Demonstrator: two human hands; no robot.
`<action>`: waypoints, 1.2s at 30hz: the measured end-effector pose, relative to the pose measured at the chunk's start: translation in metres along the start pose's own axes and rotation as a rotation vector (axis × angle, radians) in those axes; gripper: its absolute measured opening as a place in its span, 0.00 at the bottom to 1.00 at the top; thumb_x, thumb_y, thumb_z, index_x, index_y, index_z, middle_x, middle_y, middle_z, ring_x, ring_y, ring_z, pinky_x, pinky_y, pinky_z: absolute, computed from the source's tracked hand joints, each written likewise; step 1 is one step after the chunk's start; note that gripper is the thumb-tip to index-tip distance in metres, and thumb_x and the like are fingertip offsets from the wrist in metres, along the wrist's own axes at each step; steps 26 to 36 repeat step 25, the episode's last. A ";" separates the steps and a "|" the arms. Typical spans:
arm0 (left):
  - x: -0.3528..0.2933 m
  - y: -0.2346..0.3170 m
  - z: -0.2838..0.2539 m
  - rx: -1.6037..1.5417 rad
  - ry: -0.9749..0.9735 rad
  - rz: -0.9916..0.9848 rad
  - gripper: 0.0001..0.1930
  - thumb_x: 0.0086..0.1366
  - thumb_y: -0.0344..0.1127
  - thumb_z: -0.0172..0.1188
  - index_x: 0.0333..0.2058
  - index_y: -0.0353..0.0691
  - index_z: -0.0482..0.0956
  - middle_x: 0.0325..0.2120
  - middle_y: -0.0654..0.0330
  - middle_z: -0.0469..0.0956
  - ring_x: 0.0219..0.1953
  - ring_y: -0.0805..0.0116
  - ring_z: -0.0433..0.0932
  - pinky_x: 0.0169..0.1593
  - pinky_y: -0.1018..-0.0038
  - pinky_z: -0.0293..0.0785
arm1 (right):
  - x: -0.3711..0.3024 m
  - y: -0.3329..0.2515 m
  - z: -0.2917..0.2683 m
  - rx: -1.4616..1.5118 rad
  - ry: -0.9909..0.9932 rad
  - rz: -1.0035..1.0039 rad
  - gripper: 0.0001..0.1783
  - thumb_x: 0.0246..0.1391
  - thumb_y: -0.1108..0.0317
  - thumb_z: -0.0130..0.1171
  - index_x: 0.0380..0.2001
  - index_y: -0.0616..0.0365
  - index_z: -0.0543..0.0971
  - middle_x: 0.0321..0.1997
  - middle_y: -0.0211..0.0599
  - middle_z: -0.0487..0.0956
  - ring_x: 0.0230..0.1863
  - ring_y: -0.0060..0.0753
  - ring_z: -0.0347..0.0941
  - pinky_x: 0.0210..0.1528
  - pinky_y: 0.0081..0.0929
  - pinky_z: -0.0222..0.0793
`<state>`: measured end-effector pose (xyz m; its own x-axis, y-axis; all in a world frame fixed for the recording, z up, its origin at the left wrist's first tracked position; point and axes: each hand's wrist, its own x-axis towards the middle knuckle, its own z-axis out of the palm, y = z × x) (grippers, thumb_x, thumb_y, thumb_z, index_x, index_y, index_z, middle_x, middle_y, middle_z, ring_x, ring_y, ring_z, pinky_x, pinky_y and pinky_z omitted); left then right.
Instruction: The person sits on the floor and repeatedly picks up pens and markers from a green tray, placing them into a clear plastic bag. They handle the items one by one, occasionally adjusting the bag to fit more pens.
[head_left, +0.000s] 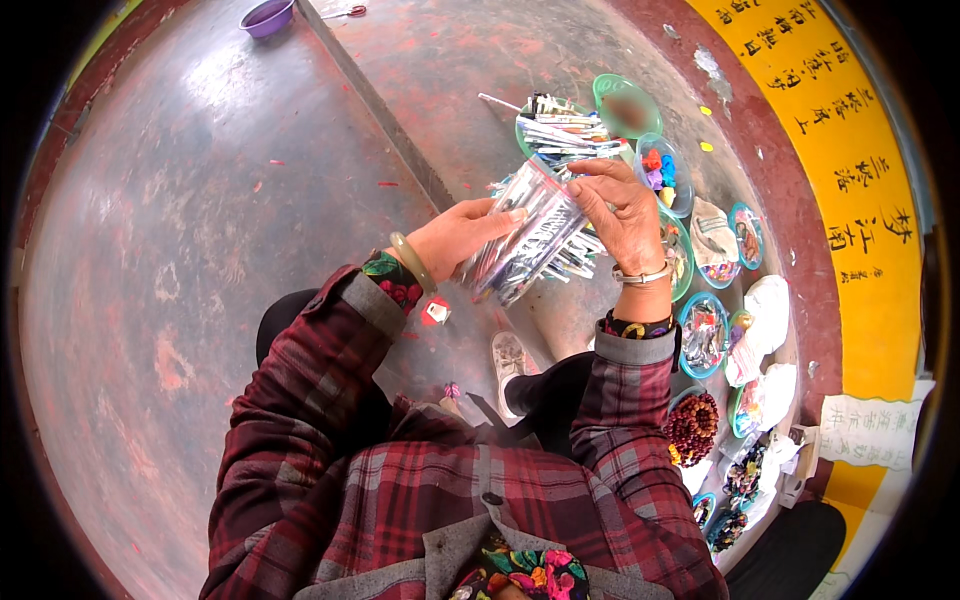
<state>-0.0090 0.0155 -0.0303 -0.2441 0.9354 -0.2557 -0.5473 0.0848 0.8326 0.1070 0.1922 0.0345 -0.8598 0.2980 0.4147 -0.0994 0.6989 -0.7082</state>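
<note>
Between my hands is a clear plastic zip bag (540, 215) full of slim pens, tilted with its red-edged top toward the far right. My left hand (462, 236) grips its left side, thumb laid across the front. At the top right corner my right hand (628, 212) pinches the bag's edge between thumb and fingers. Just beyond the bag, a heap of loose pens (565, 130) lies over a green basin. More pens (575, 258) show below and behind the bag, partly hidden by it.
On my right stand several bowls: a green bowl (628, 105), a clear bowl with colourful pieces (662, 172), a blue basket of small packets (704, 335) and dark red beads (692, 428). White bags (768, 312) lie beside them. A purple basin (267, 17) sits far left.
</note>
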 end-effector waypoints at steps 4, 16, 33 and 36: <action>-0.002 0.004 0.002 0.009 0.024 -0.009 0.18 0.66 0.40 0.48 0.47 0.31 0.69 0.36 0.61 0.76 0.34 0.79 0.75 0.38 0.80 0.73 | 0.003 -0.007 0.003 -0.202 0.012 -0.136 0.06 0.46 0.69 0.61 0.28 0.59 0.82 0.36 0.43 0.79 0.43 0.38 0.73 0.44 0.29 0.67; -0.003 0.020 0.003 0.037 0.060 0.410 0.10 0.67 0.39 0.47 0.36 0.38 0.71 0.27 0.69 0.70 0.28 0.84 0.67 0.33 0.83 0.66 | -0.001 0.008 0.031 1.134 -0.092 0.303 0.39 0.44 0.59 0.65 0.57 0.63 0.61 0.53 0.37 0.70 0.54 0.31 0.65 0.58 0.30 0.56; -0.003 0.026 0.001 0.324 0.094 0.723 0.20 0.63 0.37 0.52 0.51 0.35 0.65 0.40 0.58 0.69 0.43 0.74 0.66 0.48 0.76 0.63 | -0.011 0.009 0.064 1.231 -0.121 0.431 0.32 0.39 0.76 0.66 0.51 0.57 0.69 0.47 0.31 0.76 0.49 0.28 0.70 0.54 0.29 0.62; -0.003 0.026 0.001 0.324 0.094 0.723 0.20 0.63 0.37 0.52 0.51 0.35 0.65 0.40 0.58 0.69 0.43 0.74 0.66 0.48 0.76 0.63 | -0.011 0.009 0.064 1.231 -0.121 0.431 0.32 0.39 0.76 0.66 0.51 0.57 0.69 0.47 0.31 0.76 0.49 0.28 0.70 0.54 0.29 0.62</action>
